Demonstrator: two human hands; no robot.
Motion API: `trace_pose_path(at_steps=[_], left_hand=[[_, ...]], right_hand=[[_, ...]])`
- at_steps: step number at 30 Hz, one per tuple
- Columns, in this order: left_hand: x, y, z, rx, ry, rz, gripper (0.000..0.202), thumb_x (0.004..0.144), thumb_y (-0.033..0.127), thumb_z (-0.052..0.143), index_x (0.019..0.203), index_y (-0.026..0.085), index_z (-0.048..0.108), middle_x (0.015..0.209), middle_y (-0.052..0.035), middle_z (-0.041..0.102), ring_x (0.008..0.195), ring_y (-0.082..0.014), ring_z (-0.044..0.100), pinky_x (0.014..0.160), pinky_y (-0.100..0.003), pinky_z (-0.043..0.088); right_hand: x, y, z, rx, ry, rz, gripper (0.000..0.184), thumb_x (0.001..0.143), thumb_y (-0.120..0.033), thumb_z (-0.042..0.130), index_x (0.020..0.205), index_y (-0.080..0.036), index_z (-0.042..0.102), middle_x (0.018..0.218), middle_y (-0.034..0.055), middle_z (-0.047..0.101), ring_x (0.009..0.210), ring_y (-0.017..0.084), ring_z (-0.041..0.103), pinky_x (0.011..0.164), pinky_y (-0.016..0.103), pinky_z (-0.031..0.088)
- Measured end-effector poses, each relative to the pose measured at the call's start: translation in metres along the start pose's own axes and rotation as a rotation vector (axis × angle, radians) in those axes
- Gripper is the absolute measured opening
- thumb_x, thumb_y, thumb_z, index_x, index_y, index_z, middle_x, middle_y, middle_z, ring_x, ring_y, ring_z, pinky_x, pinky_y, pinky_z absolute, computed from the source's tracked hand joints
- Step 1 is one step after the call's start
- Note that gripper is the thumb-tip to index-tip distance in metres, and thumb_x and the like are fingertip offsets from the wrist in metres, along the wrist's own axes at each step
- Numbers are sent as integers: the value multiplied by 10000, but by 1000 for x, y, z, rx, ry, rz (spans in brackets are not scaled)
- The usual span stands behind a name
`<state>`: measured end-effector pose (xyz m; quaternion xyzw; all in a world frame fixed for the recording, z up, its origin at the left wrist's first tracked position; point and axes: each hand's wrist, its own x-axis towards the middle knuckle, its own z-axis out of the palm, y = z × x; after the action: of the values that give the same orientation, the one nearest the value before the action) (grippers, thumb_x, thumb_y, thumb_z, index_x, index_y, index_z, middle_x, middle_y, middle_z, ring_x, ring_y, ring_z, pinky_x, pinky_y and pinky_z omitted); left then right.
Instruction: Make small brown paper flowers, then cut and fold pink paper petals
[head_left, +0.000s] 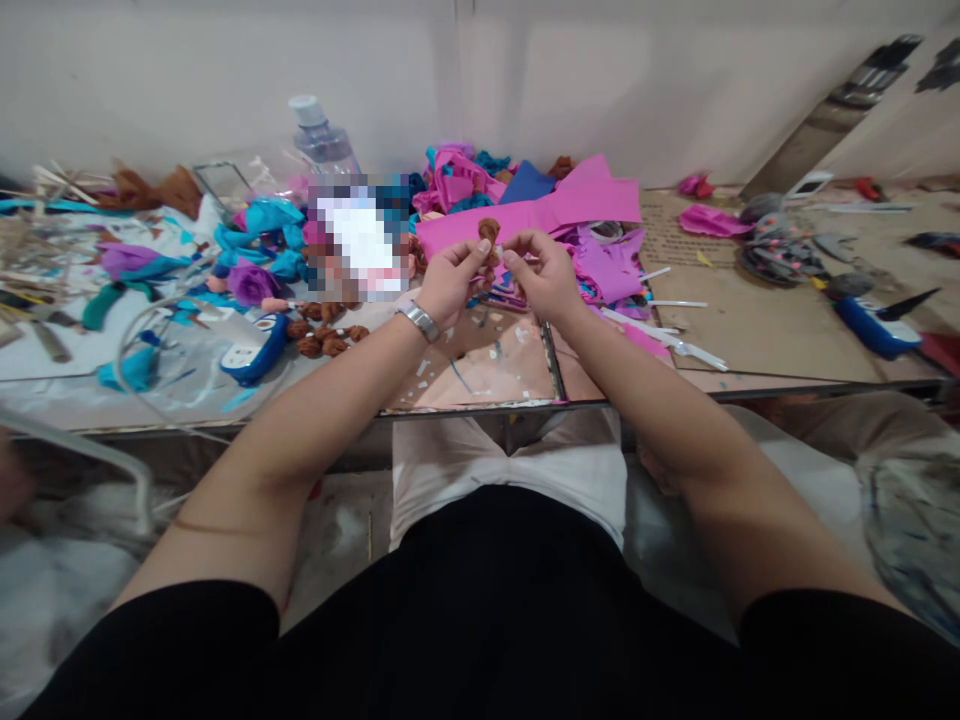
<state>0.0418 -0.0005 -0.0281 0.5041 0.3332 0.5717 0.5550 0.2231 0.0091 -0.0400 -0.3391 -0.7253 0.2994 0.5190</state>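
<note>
My left hand (454, 285) is closed on a small brown crumpled-paper ball (489, 230), held up over the bench between thumb and fingers. My right hand (544, 272) pinches close beside it, with a small white piece (500, 252) at its fingertips; its exact kind is too small to tell. Several similar brown crumpled balls (321, 330) lie on the bench to the left of my left forearm. Bright pink paper sheets (517, 222) spread behind both hands, with a cut purple-pink sheet (611, 262) beside my right hand.
A bench edge (480, 408) runs before me. On the left are blue crumpled paper (270, 215), a blue-and-white power strip (255, 350) with a cable, and a bottle (322, 140). To the right lie cardboard (750, 310), a pincushion-like lump (776, 250) and a blue object (877, 325).
</note>
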Motion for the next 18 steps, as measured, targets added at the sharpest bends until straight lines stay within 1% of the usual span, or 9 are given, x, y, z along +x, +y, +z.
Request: trace_pose_path(at_steps=[2,4,10,14,18], left_hand=[[1,-3,-1,-2,-17,5,382,977,510,912,850,218,701,830,-11,708,665,-104,606,651,-245,550],[2,-5,-2,30,-23,21,410,977,533,907,843,209,694,806,-3,691,654,-99,613,652,-246,537],[3,-9,-4,125,-22,75,464,974,618,880,845,217,687,750,11,630,643,-117,614,677,-287,553],[0,-6,-3,167,-36,104,457,990,614,862,832,225,682,732,10,624,623,-125,586,658,-294,534],[0,-5,-4,221,-26,104,458,1003,616,845,828,225,680,723,8,634,629,-130,595,663,-289,533]], right_hand=[[0,-5,0,29,33,27,690,947,-951,664,1017,-264,672,943,48,689,778,196,655,639,338,592],[1,-10,1,45,54,46,698,903,-958,713,932,-263,655,845,23,647,706,178,600,586,325,541],[0,-16,0,76,53,121,663,859,-908,804,854,-268,634,703,-15,578,625,162,541,515,302,455],[1,-14,1,177,21,196,655,828,-885,851,849,-272,622,609,-52,542,500,137,484,452,295,420],[3,-13,4,303,18,273,640,804,-830,904,823,-264,606,592,-63,543,454,118,475,394,264,388]])
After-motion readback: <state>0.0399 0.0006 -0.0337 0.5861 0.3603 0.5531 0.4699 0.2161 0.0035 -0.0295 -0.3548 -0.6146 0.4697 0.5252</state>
